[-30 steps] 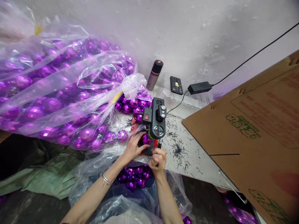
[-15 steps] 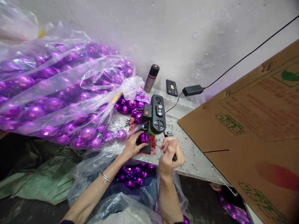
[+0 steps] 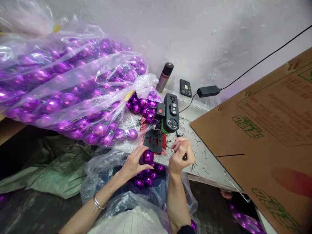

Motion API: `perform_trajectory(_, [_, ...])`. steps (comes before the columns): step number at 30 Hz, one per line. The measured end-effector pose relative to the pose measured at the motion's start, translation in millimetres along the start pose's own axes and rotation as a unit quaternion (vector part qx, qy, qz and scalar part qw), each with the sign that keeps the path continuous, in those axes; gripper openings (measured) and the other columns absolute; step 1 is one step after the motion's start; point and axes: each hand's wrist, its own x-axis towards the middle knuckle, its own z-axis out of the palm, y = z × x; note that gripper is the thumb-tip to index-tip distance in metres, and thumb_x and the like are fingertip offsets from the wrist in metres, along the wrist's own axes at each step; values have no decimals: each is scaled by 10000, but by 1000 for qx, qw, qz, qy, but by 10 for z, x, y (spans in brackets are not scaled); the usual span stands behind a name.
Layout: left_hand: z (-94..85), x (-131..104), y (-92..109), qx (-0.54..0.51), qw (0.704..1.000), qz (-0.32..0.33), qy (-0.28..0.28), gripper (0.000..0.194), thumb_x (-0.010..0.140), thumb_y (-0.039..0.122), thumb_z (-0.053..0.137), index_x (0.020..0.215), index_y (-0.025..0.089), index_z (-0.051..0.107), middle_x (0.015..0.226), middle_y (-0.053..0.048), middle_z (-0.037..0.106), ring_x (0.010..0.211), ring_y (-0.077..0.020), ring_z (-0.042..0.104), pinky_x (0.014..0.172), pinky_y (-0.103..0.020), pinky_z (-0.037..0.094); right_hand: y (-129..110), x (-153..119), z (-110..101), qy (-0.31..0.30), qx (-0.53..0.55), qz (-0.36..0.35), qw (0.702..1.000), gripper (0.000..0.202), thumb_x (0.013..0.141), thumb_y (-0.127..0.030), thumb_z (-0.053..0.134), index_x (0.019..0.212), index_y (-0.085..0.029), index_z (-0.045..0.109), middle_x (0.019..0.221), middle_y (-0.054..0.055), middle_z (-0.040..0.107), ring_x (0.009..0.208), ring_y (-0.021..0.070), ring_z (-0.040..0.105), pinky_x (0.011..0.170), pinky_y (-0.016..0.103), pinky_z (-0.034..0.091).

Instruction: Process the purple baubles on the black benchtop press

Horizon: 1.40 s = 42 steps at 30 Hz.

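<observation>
Purple ball (image 3: 148, 156) at the near edge of the surface (image 3: 198, 153), by heaped purple balls (image 3: 148, 181) | left hand (image 3: 133, 163): fingers and thumb spread, ball between, contact cannot be told | right hand (image 3: 180, 154): fingers wrapped around the black lever (image 3: 184, 157) of the black machine (image 3: 172, 112)

Your press (image 3: 172, 113): matt black, plastic-looking | your ball (image 3: 148, 157): glossy, mirror-like facets | your big bag (image 3: 80, 73): shiny, crinkled clear plastic | your carton (image 3: 268, 156): matt cardboard | your bracelet (image 3: 97, 202): smooth, bright metal | your desk (image 3: 204, 162): dull, pale
</observation>
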Motion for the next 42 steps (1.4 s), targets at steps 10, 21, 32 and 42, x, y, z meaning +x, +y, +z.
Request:
perform_trajectory(10, [-68,1746,-409,151,978,-139,33,369,1035,205,555,1378,141,675,1369,-199,729,1263,-328,720,1095,-472,578,53,-30,-18,-14,-1,-46,999,413,1083,-171,474,673,-213,504,643,-31,528,620,115,548,598,281,406])
perform_trajectory(21, [52,1972,-461,-13,968,-250,16,521,881,234,791,1382,179,662,1208,-132,800,1124,-323,768,1007,-434,593,76,-47,-28,-27,1,-59,998,403,1067,-124,473,676,-218,487,651,-29,521,633,120,556,599,285,405])
perform_trajectory(32, [-836,1240,-135,-463,814,-334,103,368,924,432,737,1159,149,729,1128,-131,811,1047,-296,811,1019,-527,661,66,-54,-36,-32,-13,-54,998,384,1066,-133,472,694,-225,488,660,-25,522,634,130,548,610,307,397])
perform_trajectory(42, [-11,867,-81,-226,930,-286,41,669,850,469,830,1426,207,612,1240,-112,797,1073,-268,789,954,-412,655,54,-49,-47,-42,-17,-69,997,379,1060,-117,467,699,-226,498,667,-22,544,637,130,558,608,300,406])
